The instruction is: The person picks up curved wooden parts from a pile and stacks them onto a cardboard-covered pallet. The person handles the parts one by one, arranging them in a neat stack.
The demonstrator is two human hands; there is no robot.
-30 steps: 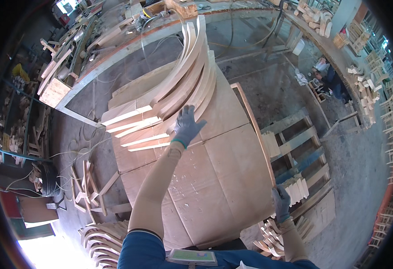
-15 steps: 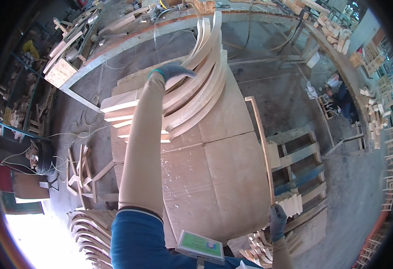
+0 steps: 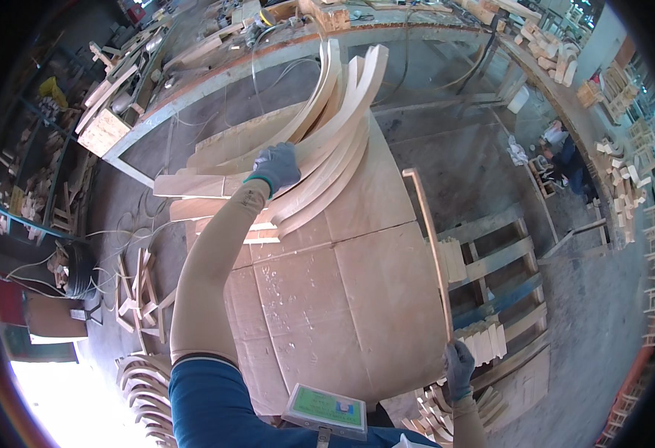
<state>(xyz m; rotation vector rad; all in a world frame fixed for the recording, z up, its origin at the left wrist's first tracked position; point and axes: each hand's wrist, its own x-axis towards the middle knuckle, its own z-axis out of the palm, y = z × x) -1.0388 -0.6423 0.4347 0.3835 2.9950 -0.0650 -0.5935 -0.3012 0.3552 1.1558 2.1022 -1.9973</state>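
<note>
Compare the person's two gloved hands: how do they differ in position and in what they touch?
The left hand is stretched far forward and rests on the stack of curved wooden pieces; the right hand stays low and close to the body, gripping the near end of a thin wooden strip beside the work table. Both wear grey gloves.

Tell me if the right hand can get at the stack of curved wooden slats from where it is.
Probably not: the right hand is at the tabletop's near right edge, far from the curved wooden slats.

pale curved slats (image 3: 320,142), grey gloves (image 3: 276,166)
</note>
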